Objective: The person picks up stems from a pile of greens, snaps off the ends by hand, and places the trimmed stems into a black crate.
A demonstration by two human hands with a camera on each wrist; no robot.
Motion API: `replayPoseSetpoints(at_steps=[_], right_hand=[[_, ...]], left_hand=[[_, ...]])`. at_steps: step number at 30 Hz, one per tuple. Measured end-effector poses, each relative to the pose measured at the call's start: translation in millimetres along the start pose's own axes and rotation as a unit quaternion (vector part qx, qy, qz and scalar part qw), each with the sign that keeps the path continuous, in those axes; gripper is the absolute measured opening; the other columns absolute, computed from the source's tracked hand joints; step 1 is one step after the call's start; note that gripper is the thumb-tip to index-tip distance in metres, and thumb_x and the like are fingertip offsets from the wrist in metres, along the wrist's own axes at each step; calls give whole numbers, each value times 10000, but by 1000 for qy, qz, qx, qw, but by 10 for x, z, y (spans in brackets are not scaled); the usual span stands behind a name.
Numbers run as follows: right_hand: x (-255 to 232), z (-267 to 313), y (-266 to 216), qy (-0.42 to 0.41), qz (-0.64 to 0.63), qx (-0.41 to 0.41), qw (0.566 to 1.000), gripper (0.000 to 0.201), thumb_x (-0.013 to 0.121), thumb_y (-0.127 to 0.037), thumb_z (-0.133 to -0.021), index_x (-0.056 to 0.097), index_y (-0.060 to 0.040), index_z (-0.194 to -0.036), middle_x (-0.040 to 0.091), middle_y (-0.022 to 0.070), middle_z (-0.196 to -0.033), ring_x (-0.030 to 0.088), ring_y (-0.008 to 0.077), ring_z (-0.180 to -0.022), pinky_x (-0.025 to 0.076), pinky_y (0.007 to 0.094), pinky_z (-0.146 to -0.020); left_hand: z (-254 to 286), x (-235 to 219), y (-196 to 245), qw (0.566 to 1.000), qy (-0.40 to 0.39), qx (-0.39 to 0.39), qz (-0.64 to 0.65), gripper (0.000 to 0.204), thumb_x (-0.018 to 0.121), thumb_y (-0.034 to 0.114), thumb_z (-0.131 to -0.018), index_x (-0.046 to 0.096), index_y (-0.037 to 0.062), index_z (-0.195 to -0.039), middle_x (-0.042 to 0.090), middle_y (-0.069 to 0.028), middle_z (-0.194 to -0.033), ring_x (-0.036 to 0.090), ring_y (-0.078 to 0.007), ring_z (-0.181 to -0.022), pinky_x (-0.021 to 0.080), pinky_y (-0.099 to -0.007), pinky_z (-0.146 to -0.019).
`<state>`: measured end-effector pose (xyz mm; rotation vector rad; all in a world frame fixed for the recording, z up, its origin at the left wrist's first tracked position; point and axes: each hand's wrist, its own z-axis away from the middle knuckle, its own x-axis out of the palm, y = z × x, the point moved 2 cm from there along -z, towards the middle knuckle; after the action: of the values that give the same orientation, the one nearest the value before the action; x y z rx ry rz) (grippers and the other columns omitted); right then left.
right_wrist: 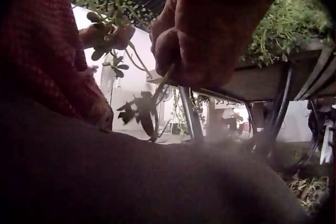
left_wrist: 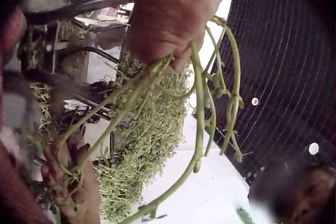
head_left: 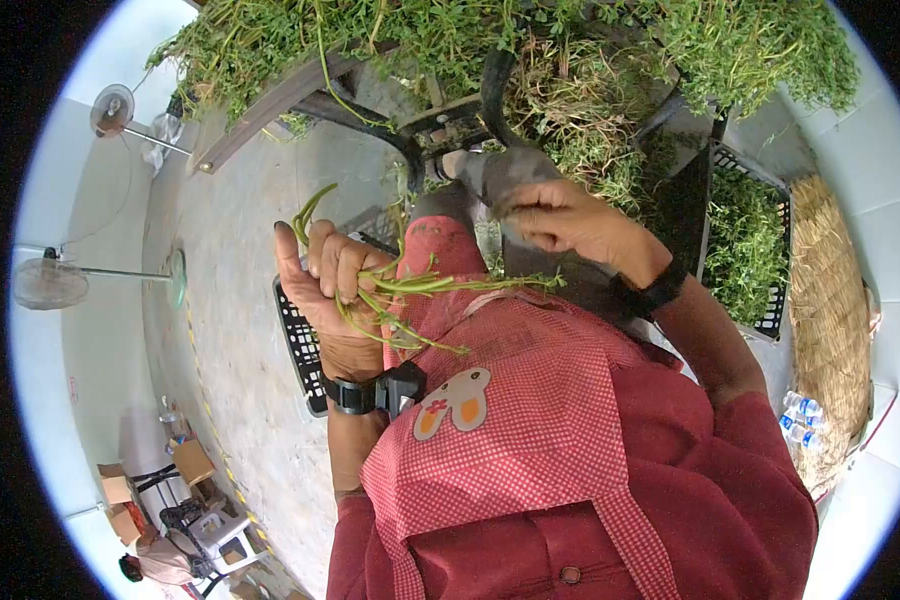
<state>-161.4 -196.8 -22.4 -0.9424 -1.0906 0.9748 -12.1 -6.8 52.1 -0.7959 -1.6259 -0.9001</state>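
My left hand (head_left: 340,275) grips a small bunch of long green stems (head_left: 410,285) that look like purslane, over the lap. Their leafy ends point right toward the other hand. In the left wrist view the stems (left_wrist: 198,124) hang bare and bent below the curled fingers. My right hand (head_left: 575,222), slightly blurred, is above the right knee, apart from the left. In the right wrist view its fingers pinch a short leafy sprig (right_wrist: 144,111), which hangs below them. The red checked apron (head_left: 510,400) covers the lap beneath both hands.
Heaped greens (head_left: 420,40) cover the table ahead, with a pile of stalks (head_left: 580,110) below its edge. A black crate (head_left: 770,320) of greens stands at right, beside a straw roll (head_left: 828,320) and water bottles (head_left: 802,420). Another black crate (head_left: 300,345) is at left.
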Motion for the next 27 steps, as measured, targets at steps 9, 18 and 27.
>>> replayPoseSetpoints(at_steps=[9,18,27], right_hand=[[258,-32,100,-144,70,47,986,301,588,-283,-881,629,-17,-1015,553,-67,-770,441,6,-654,337,175,-539],[409,-118,174,-215,101,101,966,274,603,-323,-852,663,-65,-920,529,-93,-648,397,-2,-515,299,182,-441],[341,-246,139,-47,292,11,955,239,589,-250,-832,632,-14,-831,528,-23,-636,438,54,-552,344,221,-471]], left_hand=[[-18,-132,56,999,46,11,-24,445,515,420,-885,320,170,-573,268,66,-415,212,-58,-346,159,-223,-378],[-24,-136,49,998,47,14,-41,443,511,417,-886,317,171,-572,269,60,-413,205,-67,-346,164,-230,-382],[-15,-132,-22,995,74,23,-61,450,481,418,-893,310,185,-549,236,69,-407,190,-71,-347,152,-240,-388]])
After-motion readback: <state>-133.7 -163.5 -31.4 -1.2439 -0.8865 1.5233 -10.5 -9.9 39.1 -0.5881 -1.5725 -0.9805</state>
